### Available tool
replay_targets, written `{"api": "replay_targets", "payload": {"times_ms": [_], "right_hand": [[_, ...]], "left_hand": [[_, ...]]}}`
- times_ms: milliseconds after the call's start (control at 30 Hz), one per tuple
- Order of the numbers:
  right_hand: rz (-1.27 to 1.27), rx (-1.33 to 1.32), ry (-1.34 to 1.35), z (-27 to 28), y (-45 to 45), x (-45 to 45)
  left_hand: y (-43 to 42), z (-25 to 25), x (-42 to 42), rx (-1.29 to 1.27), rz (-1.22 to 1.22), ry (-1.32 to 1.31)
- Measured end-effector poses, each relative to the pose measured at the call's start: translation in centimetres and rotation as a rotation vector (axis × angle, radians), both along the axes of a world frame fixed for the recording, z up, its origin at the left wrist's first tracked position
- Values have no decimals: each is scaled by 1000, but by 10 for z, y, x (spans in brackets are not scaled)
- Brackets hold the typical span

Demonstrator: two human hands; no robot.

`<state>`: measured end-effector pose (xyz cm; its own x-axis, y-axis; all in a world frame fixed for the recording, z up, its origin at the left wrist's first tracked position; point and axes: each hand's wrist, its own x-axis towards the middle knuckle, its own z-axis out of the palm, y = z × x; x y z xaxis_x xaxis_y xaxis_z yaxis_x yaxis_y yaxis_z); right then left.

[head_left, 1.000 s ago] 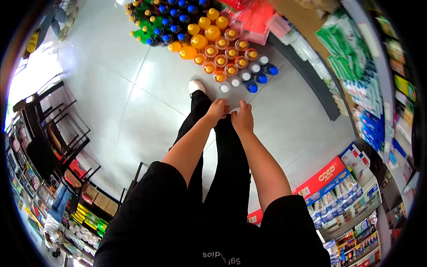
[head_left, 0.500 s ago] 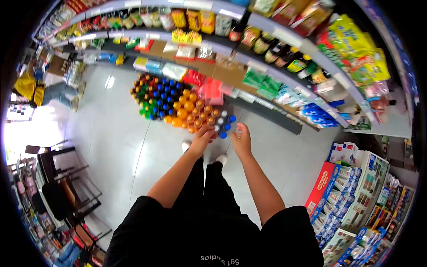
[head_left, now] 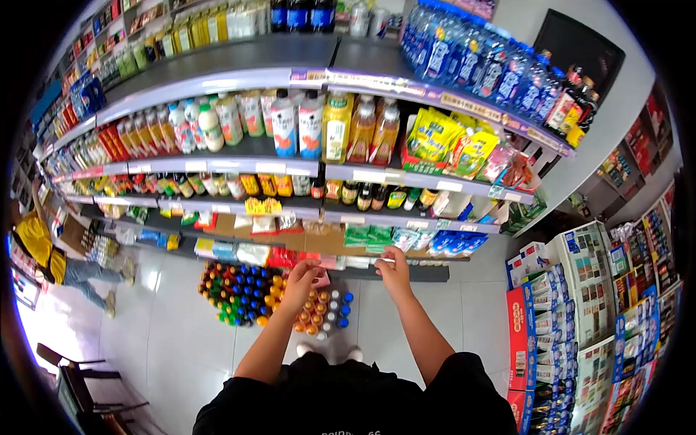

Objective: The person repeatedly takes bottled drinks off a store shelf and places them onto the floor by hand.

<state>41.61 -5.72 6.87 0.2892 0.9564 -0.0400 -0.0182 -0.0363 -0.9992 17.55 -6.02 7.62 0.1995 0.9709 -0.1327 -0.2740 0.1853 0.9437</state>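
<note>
My left hand [head_left: 301,280] is raised over the floor bottles, its fingers loosely bent and apart, with nothing visible in it. To its right, my right hand [head_left: 394,272] hovers before the bottom shelf, thumb and fingers apart and bare. Below them, bottles with orange caps [head_left: 313,312] stand on the floor, partly hidden by my left hand and forearm. Beside these are bottles with white and blue caps [head_left: 346,304]. Dark bottles with blue caps [head_left: 254,293] stand further left. Neither hand appears to touch a bottle.
Shelves ahead hold drink bottles [head_left: 297,127], yellow snack bags [head_left: 435,136] and large blue bottles [head_left: 471,54]. Dark shelf board [head_left: 217,69] shows on the upper level. A boxed display [head_left: 551,312] stands right. A person in yellow [head_left: 36,239] is far left, near a chair [head_left: 80,377].
My view has tilted up, bringing the upper shelves into sight. Both hands have lifted away from the floor bottles and stand further apart.
</note>
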Motion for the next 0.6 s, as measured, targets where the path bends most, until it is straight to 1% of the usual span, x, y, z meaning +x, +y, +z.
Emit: {"api": "replay_targets", "payload": {"times_ms": [67,167,300,433,467,600], "right_hand": [[14,53,44,22,8,-7],[25,160,30,47,20,-16],[1,222,20,73,33,-25],[4,313,0,92,43,-24],[-3,290,-91,99,42,-25],[5,289,-70,115,47,-26]], "left_hand": [[14,14,-7,112,9,35],[31,35,-17,138,-44,93],[49,55,-19,250,-82,-29],[66,66,-24,308,-93,25],[68,70,-24,308,-95,22],[74,87,-22,302,-103,-41]]}}
